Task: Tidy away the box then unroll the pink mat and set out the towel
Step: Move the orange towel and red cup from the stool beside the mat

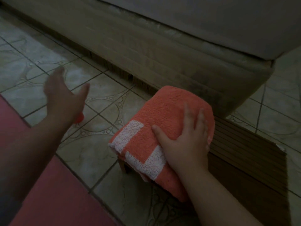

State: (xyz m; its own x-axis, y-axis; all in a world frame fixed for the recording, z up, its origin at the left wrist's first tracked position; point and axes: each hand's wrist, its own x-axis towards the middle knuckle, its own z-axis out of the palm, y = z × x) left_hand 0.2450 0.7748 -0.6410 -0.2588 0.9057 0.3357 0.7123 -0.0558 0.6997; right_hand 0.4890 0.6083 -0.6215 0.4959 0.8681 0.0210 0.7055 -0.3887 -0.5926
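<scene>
You are kneeling by the bed (162, 51), with the mat (53, 193) lying flat on the floor (101, 115) at the near left. The towel (162, 115), folded, is sitting on a low slatted stool (244, 160) at the right. Your right hand (184, 141) is pressing down on it, fingers (202, 118) spread over the top rather than gripping. Your left hand (63, 98) is hovering open and empty. Slide both hands under the fold and carry it flat so it stays folded. No box or other container is showing.
</scene>
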